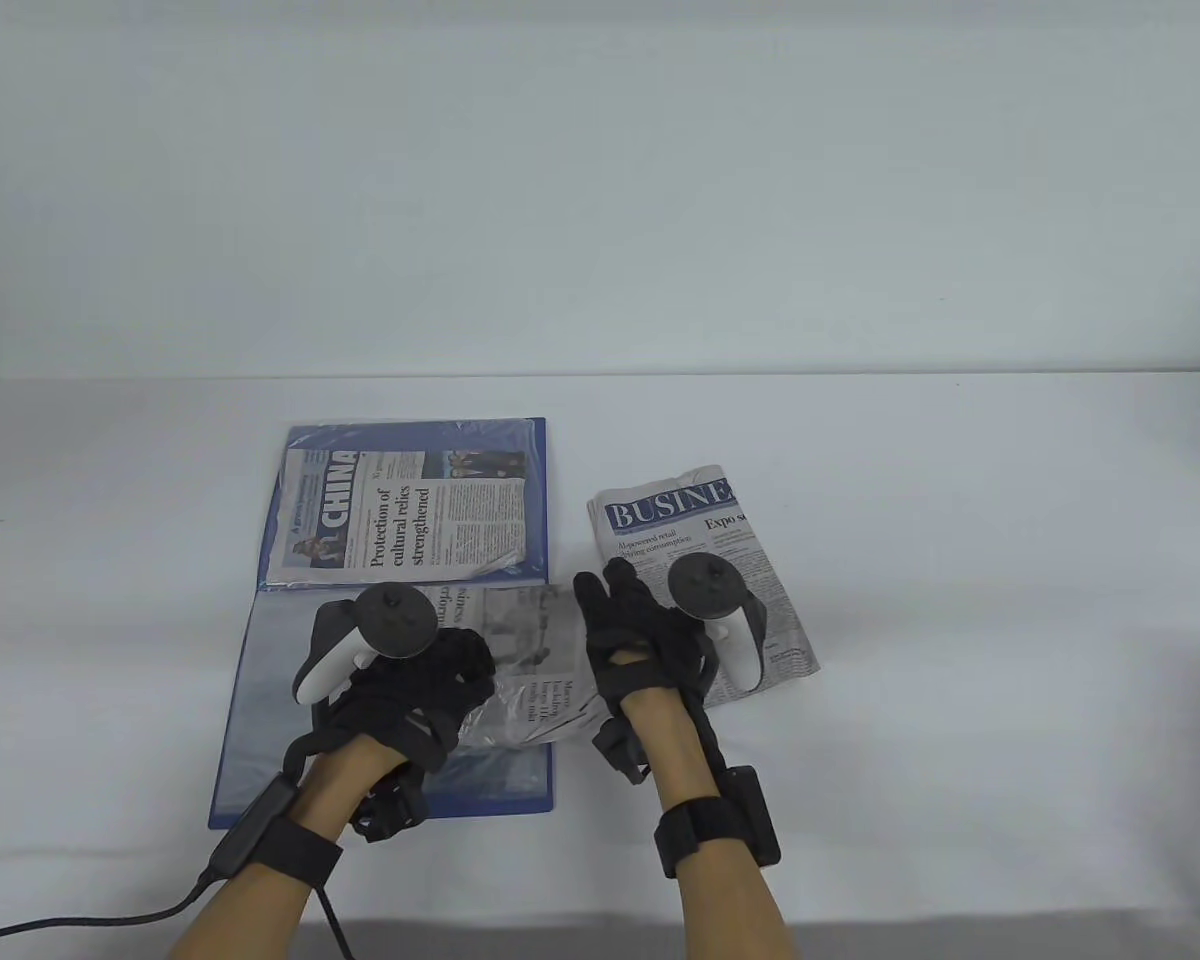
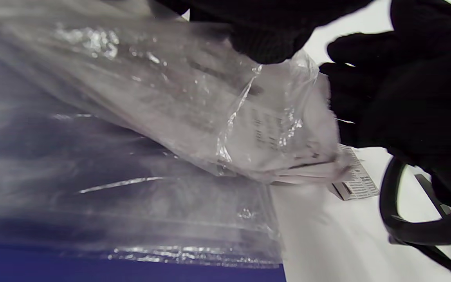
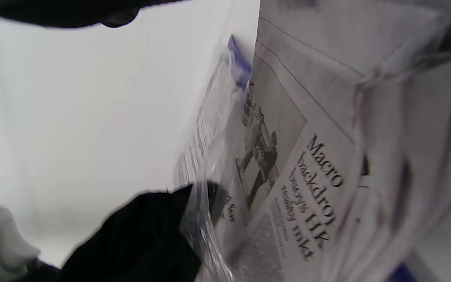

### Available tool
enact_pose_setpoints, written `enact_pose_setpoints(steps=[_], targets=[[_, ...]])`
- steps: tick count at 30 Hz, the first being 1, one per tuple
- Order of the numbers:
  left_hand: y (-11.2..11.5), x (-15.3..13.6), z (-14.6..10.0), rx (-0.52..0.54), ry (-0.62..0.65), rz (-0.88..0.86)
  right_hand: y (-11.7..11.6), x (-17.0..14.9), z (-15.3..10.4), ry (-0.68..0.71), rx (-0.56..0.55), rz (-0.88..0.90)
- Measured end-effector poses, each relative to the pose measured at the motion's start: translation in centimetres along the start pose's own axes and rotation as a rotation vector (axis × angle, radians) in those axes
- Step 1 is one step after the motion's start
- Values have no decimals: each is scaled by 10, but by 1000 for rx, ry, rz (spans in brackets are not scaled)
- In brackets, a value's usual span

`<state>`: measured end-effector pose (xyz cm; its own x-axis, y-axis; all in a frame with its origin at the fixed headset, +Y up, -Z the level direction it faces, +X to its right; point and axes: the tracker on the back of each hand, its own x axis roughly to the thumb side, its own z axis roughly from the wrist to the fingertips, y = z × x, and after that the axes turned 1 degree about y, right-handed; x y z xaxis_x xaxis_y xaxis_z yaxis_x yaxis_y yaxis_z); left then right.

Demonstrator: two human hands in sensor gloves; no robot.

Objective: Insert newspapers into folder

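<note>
A blue folder point(image 1: 260, 720) lies open on the table, and its far half has a "CHINA" newspaper point(image 1: 410, 520) in a clear sleeve. On the near half, my left hand point(image 1: 465, 665) grips a clear sleeve point(image 2: 170, 98) and holds its mouth lifted. A folded newspaper point(image 1: 530, 640) headed "Macro backdrop" point(image 3: 319, 188) lies partly inside that sleeve. My right hand point(image 1: 610, 590) holds its right edge with fingers stretched forward, beside the folder's right edge. In the left wrist view my right hand point(image 2: 405, 98) is against the paper's edge point(image 2: 358, 184).
A folded "BUSINESS" newspaper point(image 1: 680, 510) lies on the white table just right of the folder, partly under my right hand's tracker point(image 1: 710, 590). A black cable point(image 1: 80, 925) runs off the front left edge.
</note>
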<state>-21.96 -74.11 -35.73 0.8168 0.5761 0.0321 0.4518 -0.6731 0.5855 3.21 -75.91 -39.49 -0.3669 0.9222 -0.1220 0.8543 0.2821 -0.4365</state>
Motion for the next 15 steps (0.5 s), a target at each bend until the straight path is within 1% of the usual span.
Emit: enact_pose_setpoints(steps=[2,4,5,6,8,9,10,11,14,15], targets=[[-2,0,-1,-2,8,-7,-15,7,10,-25,68,-66],[-4,0,-2,8,21,-25,-30,14,19,-42,182,-127],[-5,0,-2,10,24,-29,-35,16,22,-48,208,-148],[-5,0,-2,13,27,-36,-46,18,26,-51,239,-197],[-6,-1,-1,12,26,-47,-56,17,28,-48,268,-237],[-7,-2,-1,10,21,-52,-62,17,28,-64,313,-244],[-7,-3,-1,8,19,-57,-61,17,26,-71,315,-239],[-7,-4,-2,11,24,-68,-59,20,24,-57,292,-232],[-10,-3,-4,32,32,-80,-44,32,11,-7,211,-238],[-11,-3,-5,47,33,-82,-36,39,1,13,188,-245]])
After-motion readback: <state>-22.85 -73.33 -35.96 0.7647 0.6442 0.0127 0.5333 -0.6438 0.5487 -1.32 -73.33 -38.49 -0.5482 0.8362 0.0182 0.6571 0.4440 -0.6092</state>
